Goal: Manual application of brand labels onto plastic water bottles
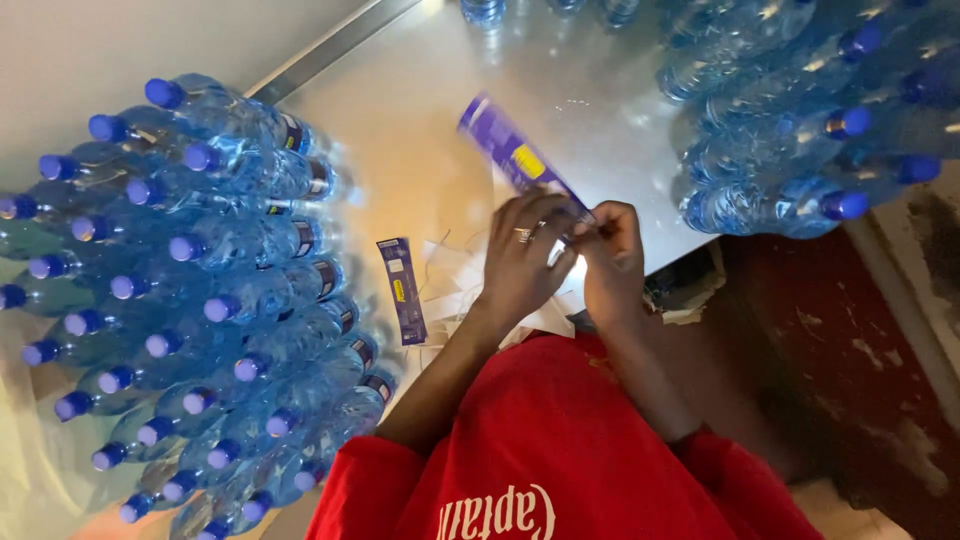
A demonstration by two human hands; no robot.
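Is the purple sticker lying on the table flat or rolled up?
Flat. The loose purple label lies spread out on the shiny table, its whole printed face showing, beside the blue-capped bottles.

A shiny metal table (420,130), pale and reflective, edged by a metal rail (330,45). On it: a big stack of blue-capped water bottles (200,300) lying on their sides at one end, another stack of bottles (790,120) at the other, a loose purple label (402,290) between them, beside white paper scraps (450,275).
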